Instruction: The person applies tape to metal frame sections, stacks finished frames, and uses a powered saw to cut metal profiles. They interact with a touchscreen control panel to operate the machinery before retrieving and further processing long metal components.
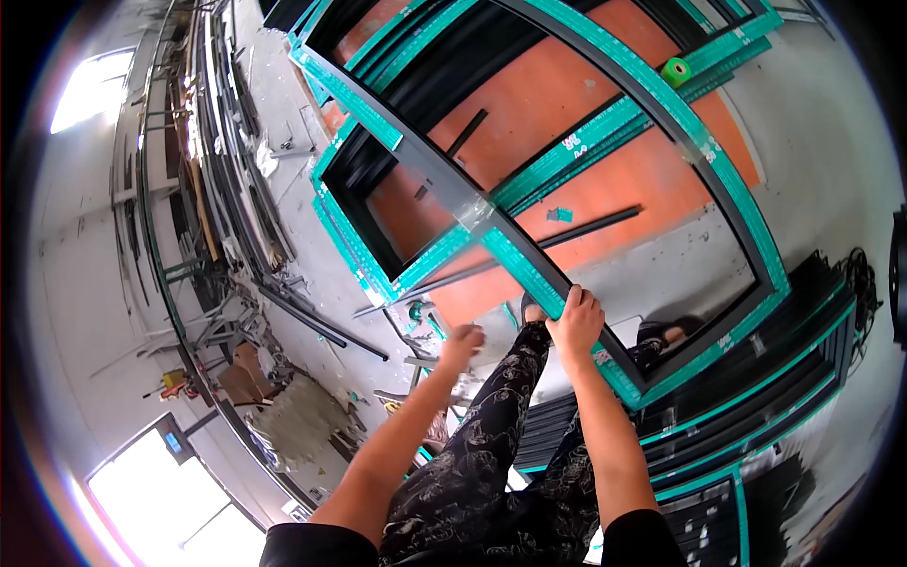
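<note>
A large dark window frame, faced with green protective film, is tilted up in front of me. My right hand is wrapped round its near bar, close to the lower corner. My left hand is held off to the left of that bar, apart from the frame. It is smeared by motion, and I cannot make out its fingers or anything in them. Beyond the held frame, more green-filmed frames lie on an orange-red board. A bright green tape roll sits by the frame's far edge.
Several filmed frames are stacked at my right, with a dark tangle of cord beside them. Long bars and profiles stand on a rack at the left wall. Offcuts, cardboard and a pale sack-like heap lie at left.
</note>
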{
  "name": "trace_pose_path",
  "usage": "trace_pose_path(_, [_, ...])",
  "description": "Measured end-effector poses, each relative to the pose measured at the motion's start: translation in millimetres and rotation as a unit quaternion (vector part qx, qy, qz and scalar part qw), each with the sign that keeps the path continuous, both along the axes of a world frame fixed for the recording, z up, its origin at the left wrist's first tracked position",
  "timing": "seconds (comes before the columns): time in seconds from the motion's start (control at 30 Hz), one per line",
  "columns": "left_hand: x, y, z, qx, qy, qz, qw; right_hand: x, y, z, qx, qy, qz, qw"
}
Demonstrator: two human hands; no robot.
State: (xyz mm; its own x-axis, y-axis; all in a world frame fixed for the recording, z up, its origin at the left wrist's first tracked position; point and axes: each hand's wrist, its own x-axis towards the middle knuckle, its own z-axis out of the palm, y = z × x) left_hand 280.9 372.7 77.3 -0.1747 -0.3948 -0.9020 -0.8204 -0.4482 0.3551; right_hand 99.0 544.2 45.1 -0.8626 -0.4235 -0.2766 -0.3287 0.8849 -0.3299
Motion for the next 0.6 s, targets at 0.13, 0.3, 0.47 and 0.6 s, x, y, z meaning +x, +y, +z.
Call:
trace_pose_path(0.13, [19,-91,20,-0.076,-0.032,-0.035,0.996,9,-4,14,-0.035,-0.024,-0.005,0.999])
trace_pose_path(0.3, [-53,-120,46,-0.086,0.074,0.109,0.988,32,31,77,-0.019,-0.083,-0.006,0.996])
trace_pose_path(0.47, [-94,-148,41,-0.040,0.094,0.311,0.945,81,76,154,-0.049,-0.126,-0.011,0.991])
trace_pose_path(0.6, [-99,-163,74,0.033,0.202,0.297,0.933,116,125,213,-0.032,-0.203,-0.018,0.979])
